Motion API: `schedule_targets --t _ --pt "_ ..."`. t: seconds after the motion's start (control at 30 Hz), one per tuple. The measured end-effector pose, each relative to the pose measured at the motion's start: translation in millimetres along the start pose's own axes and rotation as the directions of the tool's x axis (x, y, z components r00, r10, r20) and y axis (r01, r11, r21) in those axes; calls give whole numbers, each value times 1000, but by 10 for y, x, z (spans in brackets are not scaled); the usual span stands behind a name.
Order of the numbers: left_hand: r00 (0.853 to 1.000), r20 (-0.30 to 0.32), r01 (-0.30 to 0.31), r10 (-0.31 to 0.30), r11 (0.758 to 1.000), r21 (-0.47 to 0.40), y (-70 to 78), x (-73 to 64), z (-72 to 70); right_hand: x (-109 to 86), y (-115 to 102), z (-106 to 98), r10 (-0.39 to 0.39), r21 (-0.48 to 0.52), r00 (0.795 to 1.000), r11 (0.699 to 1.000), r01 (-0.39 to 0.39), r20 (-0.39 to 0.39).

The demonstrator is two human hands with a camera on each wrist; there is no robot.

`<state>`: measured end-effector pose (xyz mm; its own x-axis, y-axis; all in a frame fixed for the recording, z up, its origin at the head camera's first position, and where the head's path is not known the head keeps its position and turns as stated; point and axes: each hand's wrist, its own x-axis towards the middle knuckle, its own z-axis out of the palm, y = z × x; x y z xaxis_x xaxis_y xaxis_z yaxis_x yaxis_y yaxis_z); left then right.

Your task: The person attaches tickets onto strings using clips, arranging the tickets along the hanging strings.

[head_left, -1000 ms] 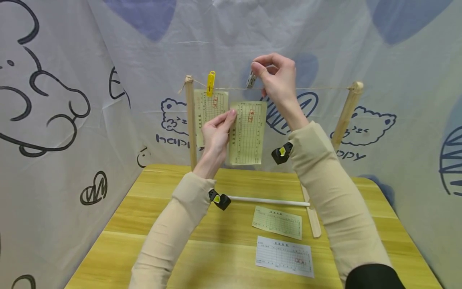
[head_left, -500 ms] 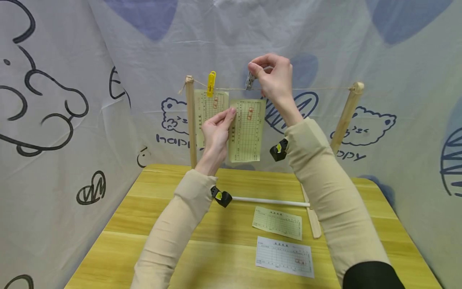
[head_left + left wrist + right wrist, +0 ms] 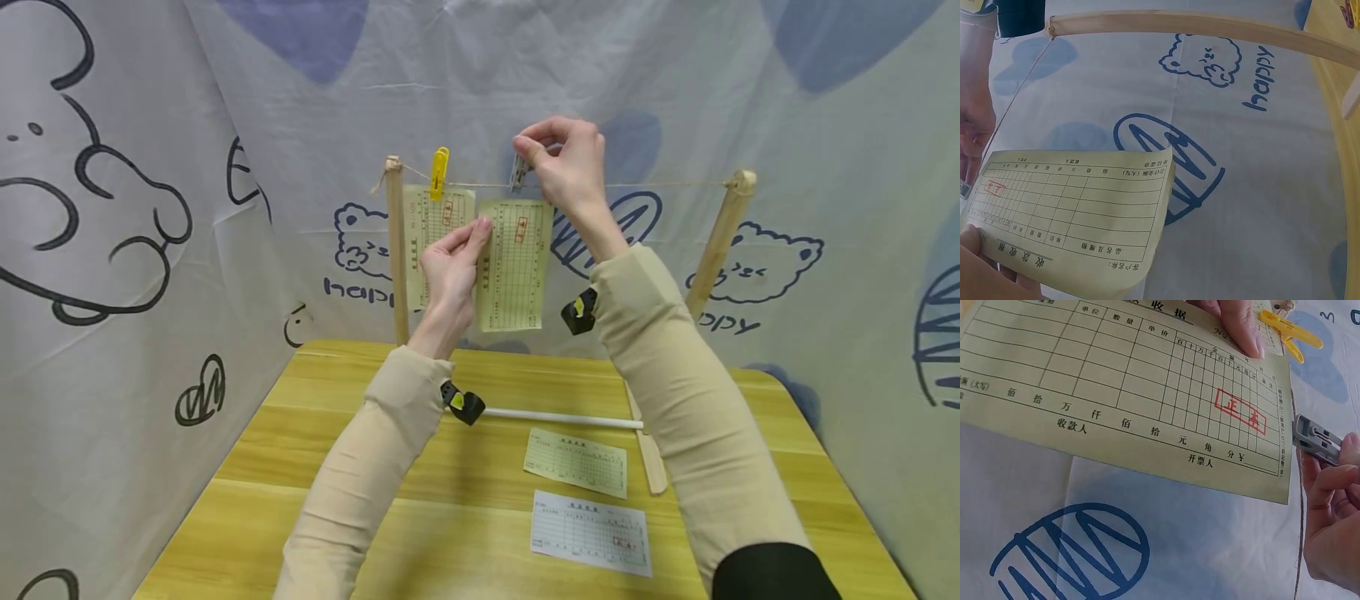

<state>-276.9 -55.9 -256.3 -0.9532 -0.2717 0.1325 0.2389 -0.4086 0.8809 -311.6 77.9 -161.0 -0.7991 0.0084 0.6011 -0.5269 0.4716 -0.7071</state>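
Note:
My left hand (image 3: 450,271) pinches a pale yellow receipt slip (image 3: 514,275) by its left edge, holding it upright just under the string (image 3: 637,184). In my right hand (image 3: 573,162) is a grey clothespin (image 3: 518,172), gripped between thumb and fingers at the string above the slip. The right wrist view shows the tip of the grey clothespin (image 3: 1319,439) right at the slip's top edge, near a red stamp (image 3: 1241,411). To the left, a yellow clothespin (image 3: 438,174) clips another yellow receipt (image 3: 414,242) to the string.
Two wooden posts (image 3: 396,250) (image 3: 720,237) carry the string. On the wooden table (image 3: 360,517) lie a yellow receipt (image 3: 576,463), a white receipt (image 3: 591,533) and a white rod (image 3: 562,417). A patterned cloth (image 3: 480,83) hangs behind.
My left hand has raised the receipt slip, bringing its top edge closer to the string. My right hand has shifted slightly left and down with the grey clothespin.

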Motion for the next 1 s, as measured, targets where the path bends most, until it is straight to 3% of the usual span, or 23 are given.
schedule_targets --t 1.0 --pt "1000 -9 -24 24 1000 -6 19 27 38 -25 0 -15 -10 -53 1000 999 11 29"
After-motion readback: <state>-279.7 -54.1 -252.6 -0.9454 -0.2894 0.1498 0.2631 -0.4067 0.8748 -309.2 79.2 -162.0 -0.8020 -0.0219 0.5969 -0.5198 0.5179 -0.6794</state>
